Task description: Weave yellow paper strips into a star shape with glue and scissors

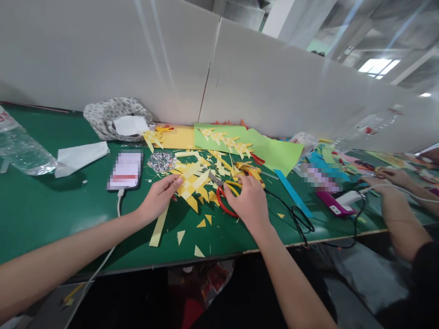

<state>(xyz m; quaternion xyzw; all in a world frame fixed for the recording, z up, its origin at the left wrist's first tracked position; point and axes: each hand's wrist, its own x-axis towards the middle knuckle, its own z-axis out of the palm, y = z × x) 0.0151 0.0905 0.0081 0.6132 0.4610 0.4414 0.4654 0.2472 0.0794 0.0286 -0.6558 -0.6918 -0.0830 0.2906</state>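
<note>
My left hand [161, 196] pinches a woven yellow paper piece [187, 185] by its left edge, over the green table. In my right hand [248, 196] are scissors [222, 188] with red and yellow handles; their blades point left toward the paper's right side. A pale yellow strip [159, 228] hangs or lies below my left hand. Yellow scraps [201, 224] are scattered under and around both hands. Several woven yellow pieces [224, 140] lie on a green sheet [264, 148] behind.
A phone [125, 170] with a white cable lies left, near a plastic bottle [25, 146] and a patterned cloth bag [116, 116]. Right are a blue strip [293, 193], black cable [302, 224], magenta box [334, 204] and another person's hands [394, 180]. A grey partition [171, 64] stands behind.
</note>
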